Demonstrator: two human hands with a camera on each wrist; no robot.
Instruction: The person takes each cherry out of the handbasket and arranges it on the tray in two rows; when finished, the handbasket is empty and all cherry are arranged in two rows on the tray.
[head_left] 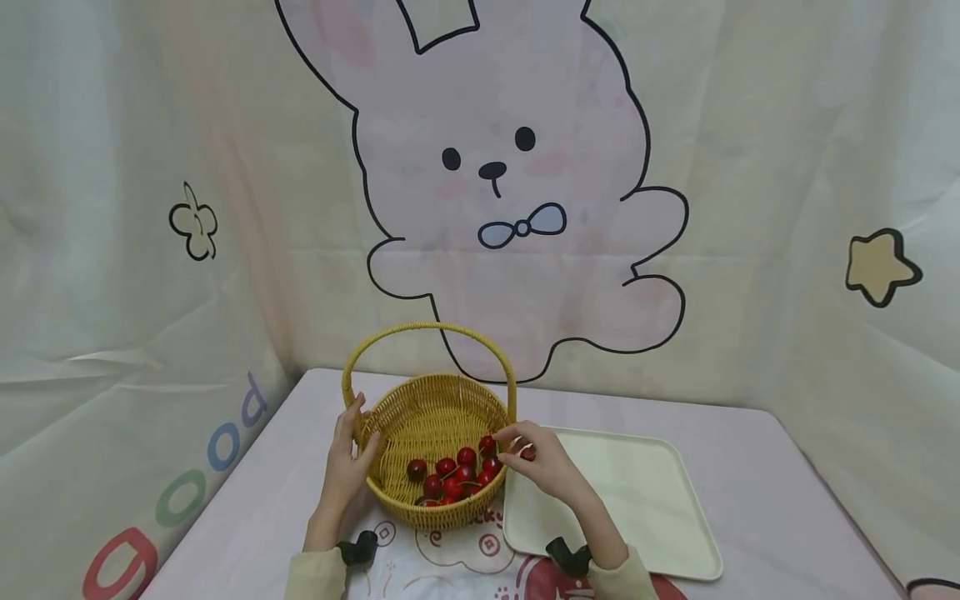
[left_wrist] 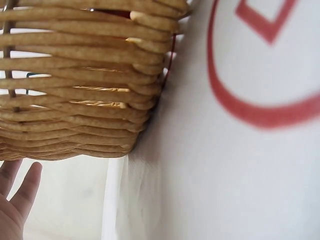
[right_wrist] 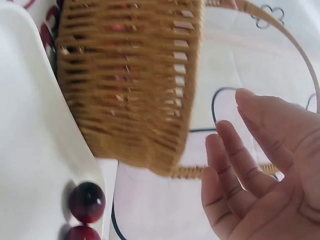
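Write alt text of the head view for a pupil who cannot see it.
A person's left hand holds a wicker basket of red cherries while their right hand hovers at its rim. A pale tray lies alongside; behind is a bunny-print backdrop.

On the table [head_left: 757,492] we list: left, basket [head_left: 427,408]; right, beside it, tray [head_left: 645,508]. In basket, mostly near and right: cherries [head_left: 453,487]. On tray, far left corner: further cherries [right_wrist: 87,202]. Behind table: backdrop [head_left: 750,250].

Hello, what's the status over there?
Left hand at left rim of wicker basket; right hand empty at right rim. Red cherries inside; at least two more on cream tray. Upright handle, possibly in the way.
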